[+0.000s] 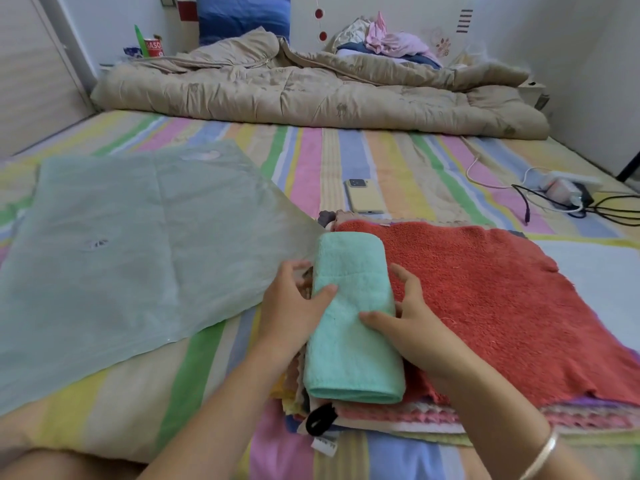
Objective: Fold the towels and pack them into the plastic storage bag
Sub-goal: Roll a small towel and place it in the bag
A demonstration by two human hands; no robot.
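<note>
folded mint towel (349, 317) | between left hand (294, 299) and right hand (408, 313) | gripped

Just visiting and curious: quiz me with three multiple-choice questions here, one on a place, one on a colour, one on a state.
1. Where is the plastic storage bag? A) flat on the bed, left of the towel stack B) on the floor C) on the wall
2. Colour of the towel between the left hand and right hand? A) red B) mint green C) black
3. That towel is: A) spread out B) folded narrow C) in the bag
Answers: A, it lies flat beside the stack; B, it is pale green; B, both hands grip it folded.
</note>
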